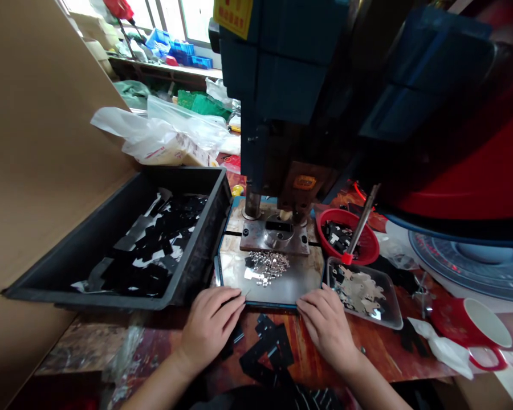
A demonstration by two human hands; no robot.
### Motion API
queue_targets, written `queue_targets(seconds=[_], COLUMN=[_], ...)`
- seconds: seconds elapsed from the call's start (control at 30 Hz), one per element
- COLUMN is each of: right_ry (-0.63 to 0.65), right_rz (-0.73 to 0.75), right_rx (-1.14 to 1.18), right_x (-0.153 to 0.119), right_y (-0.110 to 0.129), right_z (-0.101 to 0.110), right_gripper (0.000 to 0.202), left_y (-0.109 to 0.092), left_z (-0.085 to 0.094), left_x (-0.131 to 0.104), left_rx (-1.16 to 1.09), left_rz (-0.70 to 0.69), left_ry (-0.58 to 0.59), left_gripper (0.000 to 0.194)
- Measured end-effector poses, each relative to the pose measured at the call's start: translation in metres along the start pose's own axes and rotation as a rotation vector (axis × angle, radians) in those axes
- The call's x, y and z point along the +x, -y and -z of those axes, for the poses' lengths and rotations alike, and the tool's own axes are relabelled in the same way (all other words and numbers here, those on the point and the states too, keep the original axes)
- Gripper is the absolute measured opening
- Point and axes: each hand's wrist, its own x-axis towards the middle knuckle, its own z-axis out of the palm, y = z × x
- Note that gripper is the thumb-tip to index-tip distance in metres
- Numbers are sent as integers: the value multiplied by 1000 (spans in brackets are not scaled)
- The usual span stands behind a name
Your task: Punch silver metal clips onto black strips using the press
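My left hand [211, 324] rests at the front left corner of the press's steel plate [301, 282], fingers stretched out and slightly bent. A tiny thin strand lies by its fingertips; what it is I cannot make out. At the plate's front right corner lies my right hand [329, 327], fingers extended over the edge and nothing visible in them. Between and beyond the hands is a pile of small shiny metal parts [273, 265], just in front of the metal die block [256, 238]. Flat black cut pieces [267, 344] lie on the table between my forearms.
The blue press [282, 80] towers over the plate. A black bin [196, 250] of black and grey scraps stands left. On the right are a red bowl [373, 245], a clear tray [393, 316] of flat metal pieces and a red mug [465, 324]. Cardboard [47, 114] borders the left.
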Motion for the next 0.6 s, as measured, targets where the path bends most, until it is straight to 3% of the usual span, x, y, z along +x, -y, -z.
queue_targets(seconds=[0.13,0.23,0.37,0.47,0.6], right_ry=[-44,-118,-300,-290,-208], right_rz=[-82,-178,-251,-237,-187], right_rx=[98,129,151,102,7], right_x=[21,63,127,156,164], right_y=[-1,-7,-17,-22,-24], right_z=[1,2,-4,-12,-17], right_gripper=[14,14,16,17,17], left_y=[-8,-15,-22,-22,-18], left_z=[2,0,-6,-8,-9], left_x=[18,45,80,95,103], left_rx=[-143,-236,-325,-365,-381], left_rz=[141,270,328,344,388], left_ry=[-1,-6,-24,-37,-50], left_gripper=[20,14,14,14,14])
